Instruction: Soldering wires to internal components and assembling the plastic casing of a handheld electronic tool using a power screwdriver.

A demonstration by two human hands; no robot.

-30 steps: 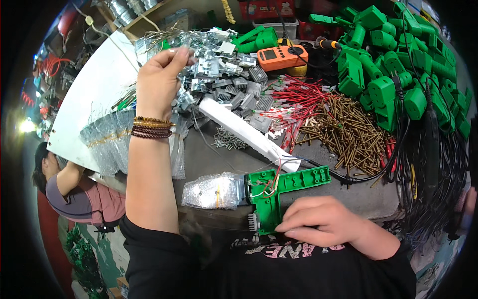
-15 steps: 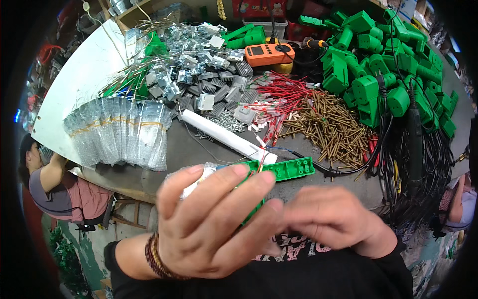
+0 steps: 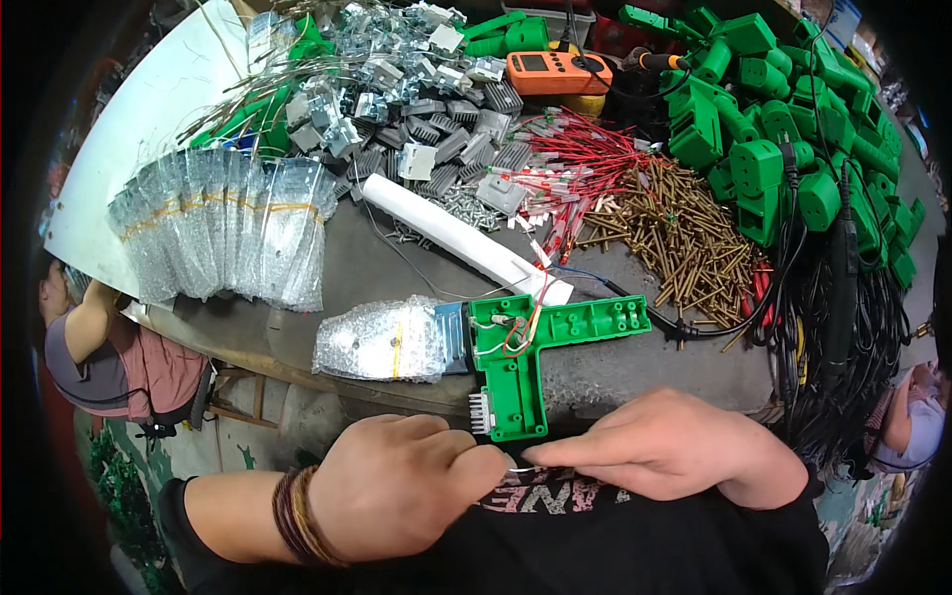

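Note:
A green T-shaped plastic housing half [image 3: 516,397] lies hollow side up at the table's near edge, in front of me. Red and white wires [image 3: 516,337] run inside it, and a grey finned metal block [image 3: 481,413] sits at its lower left side. Just below the housing, my left hand [image 3: 397,486] is closed with the back turned up. My right hand [image 3: 659,446] faces it, fingers pressed together and pointing left. A thin pale strand [image 3: 520,469] shows between the fingertips; most of it is hidden.
Left of the housing rests a bubble-wrapped package [image 3: 387,342]; more wrapped packs [image 3: 223,233] fan out beyond. A white bar [image 3: 451,233] lies behind. Around it are brass screws [image 3: 679,238], red wires [image 3: 585,149], finned blocks [image 3: 436,149], green housings [image 3: 764,129] and an orange meter [image 3: 555,72].
My left hand has moved down and left off the housing and closed, uncovering the housing and wrapped package. My right hand has shifted slightly, its fingertips now meeting the left hand's.

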